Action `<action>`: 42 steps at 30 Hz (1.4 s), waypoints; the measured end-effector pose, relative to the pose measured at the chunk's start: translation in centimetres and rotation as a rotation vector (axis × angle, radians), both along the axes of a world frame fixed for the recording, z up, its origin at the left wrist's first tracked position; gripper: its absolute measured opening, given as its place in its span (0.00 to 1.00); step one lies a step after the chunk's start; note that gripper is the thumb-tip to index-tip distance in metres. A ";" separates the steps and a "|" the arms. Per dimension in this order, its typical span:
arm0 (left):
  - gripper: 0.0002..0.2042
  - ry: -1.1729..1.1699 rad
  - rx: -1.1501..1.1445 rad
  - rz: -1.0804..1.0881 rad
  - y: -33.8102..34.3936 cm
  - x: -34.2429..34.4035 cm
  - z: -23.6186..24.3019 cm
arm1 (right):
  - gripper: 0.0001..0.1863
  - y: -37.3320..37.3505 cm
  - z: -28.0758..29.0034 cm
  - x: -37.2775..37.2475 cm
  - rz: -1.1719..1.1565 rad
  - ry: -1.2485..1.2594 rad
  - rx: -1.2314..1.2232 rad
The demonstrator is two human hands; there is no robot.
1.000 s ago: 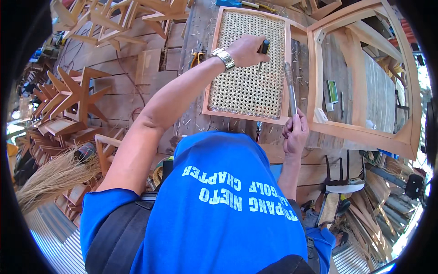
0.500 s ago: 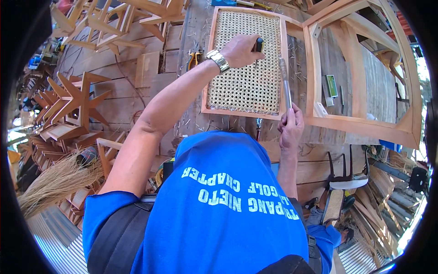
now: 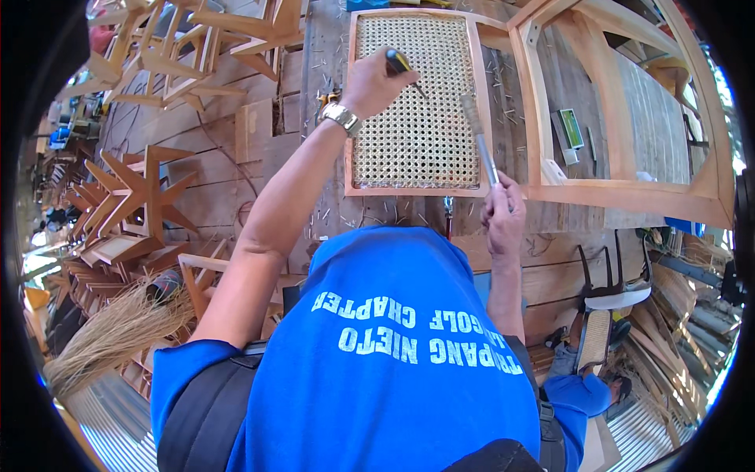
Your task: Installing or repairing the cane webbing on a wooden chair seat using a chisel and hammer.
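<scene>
My left hand (image 3: 371,88) is closed around the black-and-yellow handle of a screwdriver (image 3: 399,63), its thin shaft slanting down over the woven cane panel (image 3: 417,145). The cane sits inside a light wooden frame (image 3: 483,102) lying on the bench. Lower right of the panel, my right hand (image 3: 504,208) grips a hammer (image 3: 486,153) by its metal shaft. The worn, brownish head of the hammer is over the panel's right side, apart from the screwdriver. Whether the screwdriver tip touches the cane, I cannot tell.
A larger wooden chair frame (image 3: 537,118) joins the panel on the right, with a small green-and-white box (image 3: 570,128) inside it. Pliers (image 3: 329,97) lie left of the panel. Loose staples or cane bits litter the bench. Wooden chair parts (image 3: 130,193) stand left; another person (image 3: 578,389) sits lower right.
My left hand with the screwdriver has moved left and slightly up, and the screwdriver is more tilted. The hammer's head has swung left over the panel. The view has shifted slightly.
</scene>
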State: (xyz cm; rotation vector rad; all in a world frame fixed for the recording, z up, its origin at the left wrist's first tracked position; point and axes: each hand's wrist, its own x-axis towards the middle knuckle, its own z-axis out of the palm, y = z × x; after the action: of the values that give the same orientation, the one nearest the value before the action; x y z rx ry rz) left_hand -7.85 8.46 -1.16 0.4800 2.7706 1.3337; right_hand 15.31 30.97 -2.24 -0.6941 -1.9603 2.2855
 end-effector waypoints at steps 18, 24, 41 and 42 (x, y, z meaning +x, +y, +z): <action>0.19 0.182 -0.152 -0.115 2.4 -1.1 0.0 | 0.13 0.1 -0.8 -3.1 -0.086 0.086 -0.032; 0.18 0.130 -0.130 -0.163 2.6 -0.8 -0.8 | 0.14 -0.2 -0.8 -3.8 0.162 0.034 0.123; 0.16 -0.022 -0.064 -0.282 1.1 4.7 0.9 | 0.16 2.0 -0.2 2.7 -0.082 -0.030 -0.117; 0.16 -0.020 -0.065 -0.286 1.3 4.6 0.7 | 0.16 1.7 -0.4 2.5 -0.115 -0.021 -0.105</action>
State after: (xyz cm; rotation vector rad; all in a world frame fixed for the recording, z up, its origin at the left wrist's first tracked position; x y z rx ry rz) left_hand -3.21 9.77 -0.47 0.8168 2.5951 1.1732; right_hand 17.84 32.63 -2.59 -0.8201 -1.7697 2.3347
